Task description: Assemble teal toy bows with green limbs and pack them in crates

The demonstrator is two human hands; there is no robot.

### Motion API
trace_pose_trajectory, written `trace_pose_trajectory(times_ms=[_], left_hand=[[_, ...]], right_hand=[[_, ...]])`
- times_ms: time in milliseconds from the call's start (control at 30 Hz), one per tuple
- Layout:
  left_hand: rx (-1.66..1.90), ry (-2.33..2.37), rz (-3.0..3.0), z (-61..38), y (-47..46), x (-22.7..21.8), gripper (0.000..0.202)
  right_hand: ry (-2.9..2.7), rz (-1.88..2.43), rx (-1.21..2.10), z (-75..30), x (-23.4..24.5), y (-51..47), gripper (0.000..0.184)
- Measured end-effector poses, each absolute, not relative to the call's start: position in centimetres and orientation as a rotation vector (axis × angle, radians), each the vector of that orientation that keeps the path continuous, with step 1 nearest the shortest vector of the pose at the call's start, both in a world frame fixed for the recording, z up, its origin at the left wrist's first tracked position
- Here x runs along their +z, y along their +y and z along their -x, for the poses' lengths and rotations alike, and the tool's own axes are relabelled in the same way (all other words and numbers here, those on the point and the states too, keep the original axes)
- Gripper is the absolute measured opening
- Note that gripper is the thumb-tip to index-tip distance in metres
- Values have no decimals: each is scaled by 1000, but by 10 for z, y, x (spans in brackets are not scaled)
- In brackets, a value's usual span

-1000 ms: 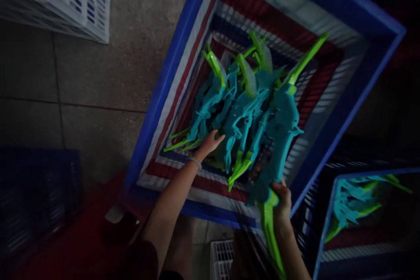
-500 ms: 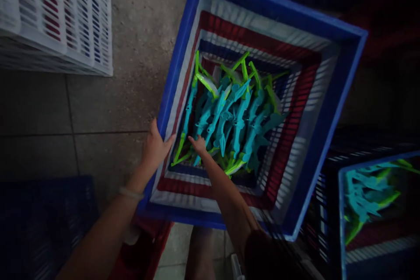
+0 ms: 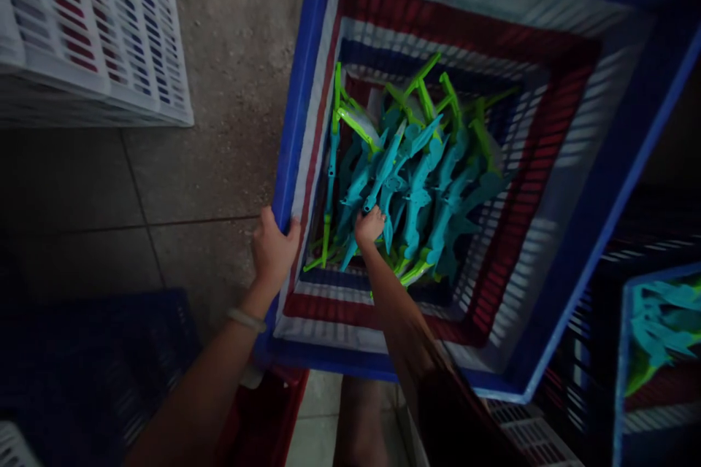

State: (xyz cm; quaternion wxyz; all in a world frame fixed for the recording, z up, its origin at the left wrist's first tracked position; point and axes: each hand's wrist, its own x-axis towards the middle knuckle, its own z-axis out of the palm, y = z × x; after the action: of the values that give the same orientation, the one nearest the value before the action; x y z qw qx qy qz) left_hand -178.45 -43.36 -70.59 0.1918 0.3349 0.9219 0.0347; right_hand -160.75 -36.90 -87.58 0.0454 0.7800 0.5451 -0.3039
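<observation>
A deep plastic crate [image 3: 299, 98] with a blue rim and white and red slatted bands inside stands before me. At its bottom lies a pile of teal and lime-green plastic toy bows [image 3: 419, 193]. My left hand [image 3: 275, 246] is closed over the crate's left rim, thumb on the inside. Down in the crate, my right hand [image 3: 371, 226] is wrapped around the teal middle of one toy bow [image 3: 386, 168], which still lies among the others. Its fingertips are partly hidden.
A white slatted crate [image 3: 115, 36] stands at upper left, a dark blue crate [image 3: 109, 372] at lower left. At right, another crate [image 3: 621, 379] holds more teal and green pieces. A red crate [image 3: 290, 416] is below. Tiled floor [image 3: 230, 160] shows between.
My right hand has moved right and closed on a toy bow; before, its fingers were extended over the pile. The crate appears larger and nearer. My left hand keeps its hold on the rim.
</observation>
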Motion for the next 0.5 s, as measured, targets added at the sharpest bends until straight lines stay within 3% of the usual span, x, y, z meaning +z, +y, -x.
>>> trace_pose_trajectory(times_ms=[300, 500], left_hand=[[52, 2579, -901, 1785, -433, -702, 51], [49, 2594, -884, 1785, -431, -702, 50]], right_hand=[[1957, -2116, -1199, 1628, -773, -422, 42], [1990, -1972, -1252, 1685, -813, -381, 32]])
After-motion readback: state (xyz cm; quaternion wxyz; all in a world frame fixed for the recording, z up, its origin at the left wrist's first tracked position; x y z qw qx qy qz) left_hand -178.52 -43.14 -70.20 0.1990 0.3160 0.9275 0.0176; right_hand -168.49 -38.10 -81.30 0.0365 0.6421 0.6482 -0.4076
